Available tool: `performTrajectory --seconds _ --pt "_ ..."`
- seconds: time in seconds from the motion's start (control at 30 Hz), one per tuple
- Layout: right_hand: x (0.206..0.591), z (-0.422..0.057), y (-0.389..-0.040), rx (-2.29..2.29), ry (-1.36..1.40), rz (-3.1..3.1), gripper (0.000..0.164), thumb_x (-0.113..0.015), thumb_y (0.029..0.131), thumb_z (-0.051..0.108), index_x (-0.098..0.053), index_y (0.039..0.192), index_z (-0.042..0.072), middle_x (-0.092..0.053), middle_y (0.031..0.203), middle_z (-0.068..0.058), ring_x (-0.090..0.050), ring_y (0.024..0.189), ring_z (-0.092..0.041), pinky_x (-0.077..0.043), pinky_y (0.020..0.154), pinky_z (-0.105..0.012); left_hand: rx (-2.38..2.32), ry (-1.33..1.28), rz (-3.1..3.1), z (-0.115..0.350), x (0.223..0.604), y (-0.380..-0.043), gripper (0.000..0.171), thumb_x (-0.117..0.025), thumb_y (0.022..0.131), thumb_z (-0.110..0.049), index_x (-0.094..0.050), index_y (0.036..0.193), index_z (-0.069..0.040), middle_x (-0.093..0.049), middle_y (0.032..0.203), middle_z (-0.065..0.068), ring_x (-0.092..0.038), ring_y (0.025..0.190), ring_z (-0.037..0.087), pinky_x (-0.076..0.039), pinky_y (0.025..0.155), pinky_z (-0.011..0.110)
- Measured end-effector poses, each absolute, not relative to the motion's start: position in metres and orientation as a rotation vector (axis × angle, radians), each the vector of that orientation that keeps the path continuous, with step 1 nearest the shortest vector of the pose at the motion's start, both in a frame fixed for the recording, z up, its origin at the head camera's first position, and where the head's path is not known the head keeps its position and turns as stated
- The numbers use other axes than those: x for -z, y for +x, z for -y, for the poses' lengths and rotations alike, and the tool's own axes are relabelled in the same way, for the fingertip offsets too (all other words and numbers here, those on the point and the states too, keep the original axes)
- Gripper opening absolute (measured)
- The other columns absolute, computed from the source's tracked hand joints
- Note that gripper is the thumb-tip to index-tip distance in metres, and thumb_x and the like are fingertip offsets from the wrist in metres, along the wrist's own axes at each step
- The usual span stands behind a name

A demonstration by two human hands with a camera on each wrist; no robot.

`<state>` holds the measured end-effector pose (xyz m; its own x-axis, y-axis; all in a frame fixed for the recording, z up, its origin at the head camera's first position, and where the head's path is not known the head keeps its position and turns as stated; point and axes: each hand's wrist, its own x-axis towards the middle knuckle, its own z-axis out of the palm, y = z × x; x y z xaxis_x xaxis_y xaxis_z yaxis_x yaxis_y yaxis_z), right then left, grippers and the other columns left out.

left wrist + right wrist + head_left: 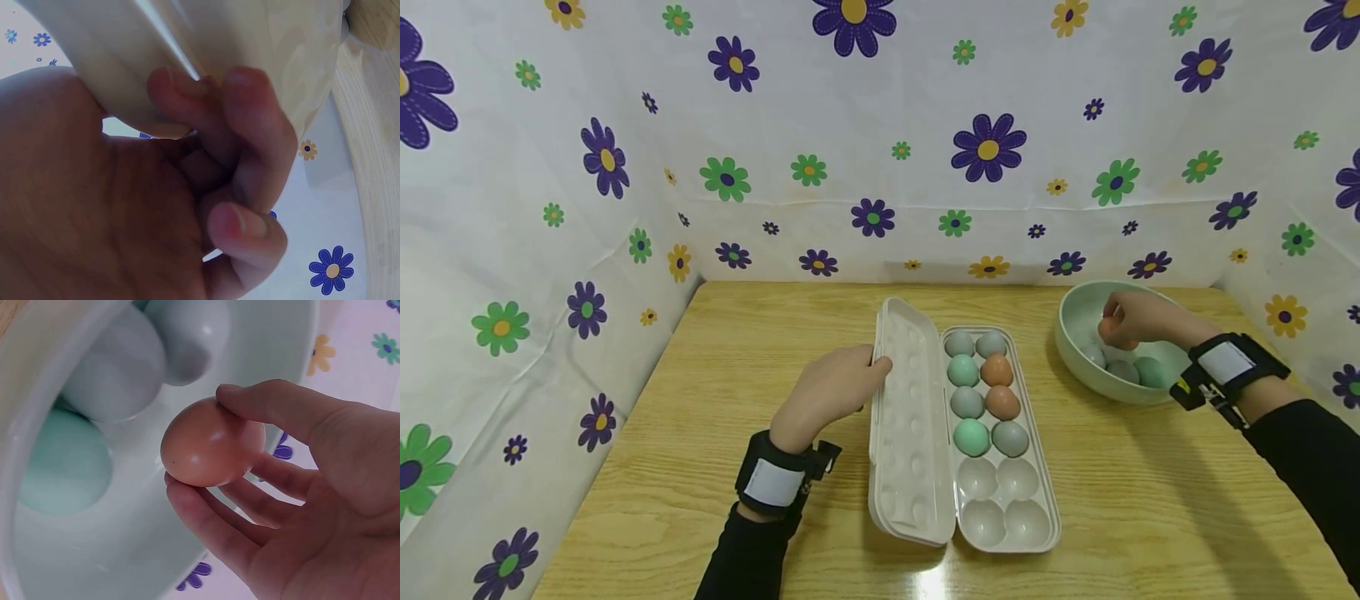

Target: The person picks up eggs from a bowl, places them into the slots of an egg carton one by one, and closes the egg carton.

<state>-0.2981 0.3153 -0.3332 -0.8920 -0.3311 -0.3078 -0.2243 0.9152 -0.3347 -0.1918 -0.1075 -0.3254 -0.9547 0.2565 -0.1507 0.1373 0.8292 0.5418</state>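
My right hand (1150, 318) is inside the pale green bowl (1096, 382) and pinches a brown egg (203, 447) between thumb and fingers. Beneath it in the bowl lie a green egg (65, 465), a grey egg (115, 369) and a paler grey egg (187, 337). My left hand (831, 387) grips the left edge of the white egg carton's raised lid (913, 442), fingers curled at the rim in the left wrist view. Grey, green and brown eggs fill the far rows of the carton base (1051, 521); its near cups are bare.
A wooden table (752, 333) bears the carton in the middle and the bowl at the back right. Flowered white cloth (820, 167) hangs behind and along both sides. The open lid leans toward the left of the carton base.
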Motion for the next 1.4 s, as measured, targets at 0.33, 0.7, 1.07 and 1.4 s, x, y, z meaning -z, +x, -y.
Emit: performTrajectory --seconds 0.33,0.7,1.07,1.4 --pt "0.323 -0.306 -0.285 0.431 -0.394 -2.744 0.035 -0.059 0.085 0.023 -0.047 0.108 0.000 -0.054 0.092 -0.012 -0.050 0.076 -0.021 -0.045 0.061 -0.035 -0.811 0.315 -2.787 0.106 0.327 -0.194 0.035 -0.032 0.095 -0.038 -0.055 0.081 -0.017 -0.055 0.065 0.002 -0.052 0.054 0.017 -0.039 0.047 0.032" --pt "0.309 -0.283 -0.262 0.418 -0.502 -2.846 0.038 -0.066 0.079 0.019 -0.052 0.108 0.000 -0.056 0.101 -0.014 -0.051 0.079 -0.021 -0.045 0.067 -0.037 -0.816 0.307 -2.779 0.107 0.328 -0.192 0.034 -0.032 0.095 -0.038 -0.055 0.081 -0.017 -0.055 0.066 0.001 -0.052 0.054 0.017 -0.040 0.048 0.033" --pt "0.302 -0.259 -0.238 0.358 -0.674 -2.937 0.034 -0.067 0.076 0.015 -0.055 0.105 0.001 -0.057 0.092 -0.007 -0.049 0.080 -0.021 -0.045 0.069 -0.037 -0.796 0.305 -2.784 0.106 0.326 -0.191 0.034 -0.033 0.095 -0.038 -0.055 0.081 -0.017 -0.056 0.066 0.001 -0.053 0.054 0.017 -0.041 0.048 0.033" --pt "0.306 -0.237 -0.212 0.327 -0.799 -2.993 0.029 -0.068 0.075 0.015 -0.057 0.102 0.008 -0.058 0.095 -0.005 -0.051 0.084 -0.019 -0.045 0.074 -0.038 -0.807 0.301 -2.787 0.108 0.325 -0.192 0.034 -0.033 0.095 -0.039 -0.055 0.081 -0.017 -0.055 0.065 0.001 -0.052 0.053 0.017 -0.039 0.047 0.032"
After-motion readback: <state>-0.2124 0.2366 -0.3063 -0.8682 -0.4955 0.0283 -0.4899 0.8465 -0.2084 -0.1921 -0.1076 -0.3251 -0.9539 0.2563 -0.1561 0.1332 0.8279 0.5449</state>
